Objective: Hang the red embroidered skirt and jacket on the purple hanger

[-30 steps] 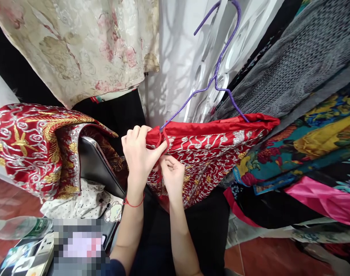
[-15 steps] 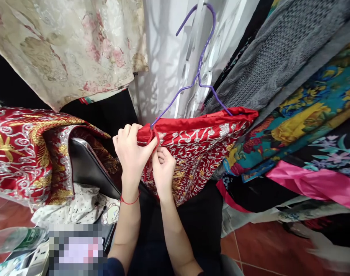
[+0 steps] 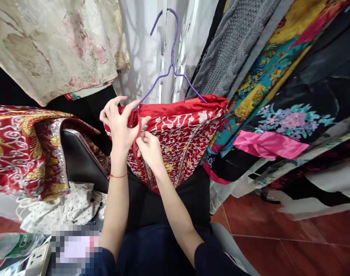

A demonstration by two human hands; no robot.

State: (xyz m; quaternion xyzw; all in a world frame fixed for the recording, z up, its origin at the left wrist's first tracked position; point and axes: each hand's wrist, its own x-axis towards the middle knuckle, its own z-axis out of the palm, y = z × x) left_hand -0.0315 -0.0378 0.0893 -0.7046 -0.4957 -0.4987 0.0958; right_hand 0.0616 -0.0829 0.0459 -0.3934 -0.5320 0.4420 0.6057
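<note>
A red skirt-like garment (image 3: 189,126) with silver and gold embroidery hangs from a purple wire hanger (image 3: 172,57). At the left end of its plain red waistband, my left hand (image 3: 117,124) is open, thumb and fingers spread against the cloth. A thin red cord (image 3: 139,124) runs past the left thumb and forefinger and down the garment's front. Just below and to the right, my right hand (image 3: 149,149) is closed in a pinch on this cord. What lies behind the left palm is hidden.
Another red embroidered cloth (image 3: 17,149) drapes over a black padded edge (image 3: 80,157) at the left. A floral cream garment (image 3: 60,50) hangs above it. Several clothes, among them a grey knit (image 3: 232,46), hang at the right. A plastic bottle (image 3: 17,245) and power strip (image 3: 38,260) are lower left.
My left fingers have spread from their grip at the waistband, and more of the red cord shows. My right hand stays pinched. The view has shifted, so garment and hanger appear further left.
</note>
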